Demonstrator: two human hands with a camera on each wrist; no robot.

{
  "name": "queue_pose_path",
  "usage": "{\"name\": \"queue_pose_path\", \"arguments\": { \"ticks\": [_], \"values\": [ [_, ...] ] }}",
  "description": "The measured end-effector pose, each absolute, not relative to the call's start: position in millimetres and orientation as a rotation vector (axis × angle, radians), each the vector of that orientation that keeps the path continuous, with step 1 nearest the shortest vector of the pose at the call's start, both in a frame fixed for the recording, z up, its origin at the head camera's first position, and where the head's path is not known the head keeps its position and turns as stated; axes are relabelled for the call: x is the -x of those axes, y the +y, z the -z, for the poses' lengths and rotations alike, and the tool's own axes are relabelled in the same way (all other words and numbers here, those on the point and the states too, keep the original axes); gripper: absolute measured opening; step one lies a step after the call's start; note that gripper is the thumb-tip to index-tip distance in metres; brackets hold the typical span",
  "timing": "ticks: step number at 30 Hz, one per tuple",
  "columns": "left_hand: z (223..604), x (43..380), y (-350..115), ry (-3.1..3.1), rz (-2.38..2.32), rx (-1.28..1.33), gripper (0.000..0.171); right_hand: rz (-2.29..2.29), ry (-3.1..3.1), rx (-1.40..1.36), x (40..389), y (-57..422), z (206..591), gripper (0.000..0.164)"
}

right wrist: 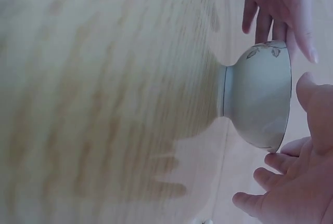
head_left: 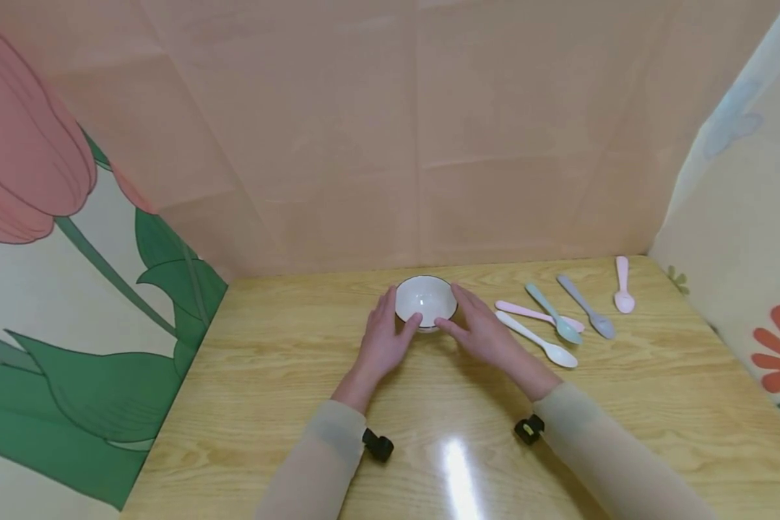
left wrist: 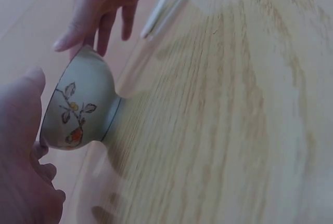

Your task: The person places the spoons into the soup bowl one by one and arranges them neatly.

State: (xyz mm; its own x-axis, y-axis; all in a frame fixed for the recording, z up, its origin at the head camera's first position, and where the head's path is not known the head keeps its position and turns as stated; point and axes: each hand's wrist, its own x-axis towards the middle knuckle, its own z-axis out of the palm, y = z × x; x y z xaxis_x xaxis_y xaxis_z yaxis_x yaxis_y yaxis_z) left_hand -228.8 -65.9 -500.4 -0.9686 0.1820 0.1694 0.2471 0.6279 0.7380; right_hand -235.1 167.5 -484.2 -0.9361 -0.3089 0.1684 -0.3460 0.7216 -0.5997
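A small white bowl (head_left: 426, 297) with a dark rim stands upright on the wooden table, its foot on the surface. The left wrist view shows a leaf-and-flower pattern on the outside of the bowl (left wrist: 78, 102). My left hand (head_left: 387, 334) is at the bowl's left side, fingers along the wall and thumb at the near rim. On the right side, my right hand (head_left: 484, 328) mirrors it, with fingertips right at the rim. Both thumbs point inward above the near edge. In the right wrist view the right hand's fingers (right wrist: 270, 180) are spread and loosely bent beside the bowl.
Right of the bowl lie several plastic spoons: a white spoon (head_left: 536, 339), a pink spoon (head_left: 526, 311) crossed by a mint spoon (head_left: 552, 310), a lavender spoon (head_left: 585, 305) and another pink spoon (head_left: 622, 285). A pink backdrop (head_left: 338, 180) rises behind the table.
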Motion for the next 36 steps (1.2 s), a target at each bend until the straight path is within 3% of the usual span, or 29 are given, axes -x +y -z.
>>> {"name": "queue_pose_path", "arguments": {
  "ticks": [36],
  "values": [
    [513.0,204.4,-67.4,-2.749,1.267,0.484,0.106,-0.924,-2.826,-0.670,184.6,190.1,475.1,0.077]
  ]
}}
